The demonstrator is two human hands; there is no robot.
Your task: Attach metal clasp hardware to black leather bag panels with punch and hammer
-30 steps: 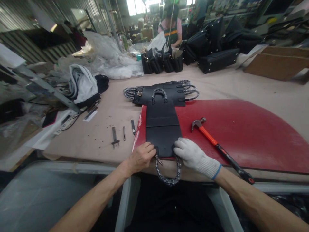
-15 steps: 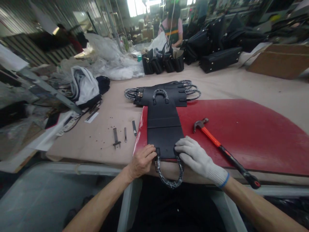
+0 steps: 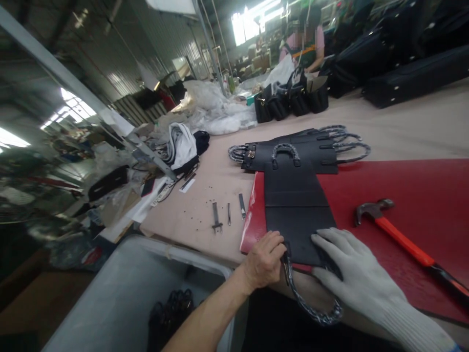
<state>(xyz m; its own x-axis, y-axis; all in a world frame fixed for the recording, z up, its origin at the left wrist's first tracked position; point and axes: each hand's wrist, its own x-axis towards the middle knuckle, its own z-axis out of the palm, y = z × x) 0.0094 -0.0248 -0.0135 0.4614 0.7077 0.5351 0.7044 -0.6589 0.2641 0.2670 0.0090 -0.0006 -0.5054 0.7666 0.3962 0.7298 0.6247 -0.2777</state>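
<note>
A black leather bag panel (image 3: 297,215) lies lengthwise in front of me, with a wrapped, patterned handle (image 3: 311,313) at its near end. That handle loops down past the table edge. My bare left hand (image 3: 264,261) is closed, pinching the handle's left end at the panel's corner. On the right corner rests my right hand (image 3: 361,276), in a white knit glove. Its fingers are stretched out on the leather, thumb apart, and they partly cover the handle's right end. A second handle (image 3: 286,150) arches at the panel's far end.
A claw hammer (image 3: 405,242) lies right on the red board (image 3: 410,195). Left are a pronged punch (image 3: 216,217) and two slim metal tools (image 3: 229,214). More handled panels (image 3: 318,159) are stacked behind. Black bags (image 3: 293,102) and a co-worker (image 3: 306,44) are farther back. A grey bin (image 3: 120,288) stands below left.
My view has turned left and come closer, so everything sits farther right in the picture. My right hand's fingers are more spread on the panel. The left hand keeps its pinch.
</note>
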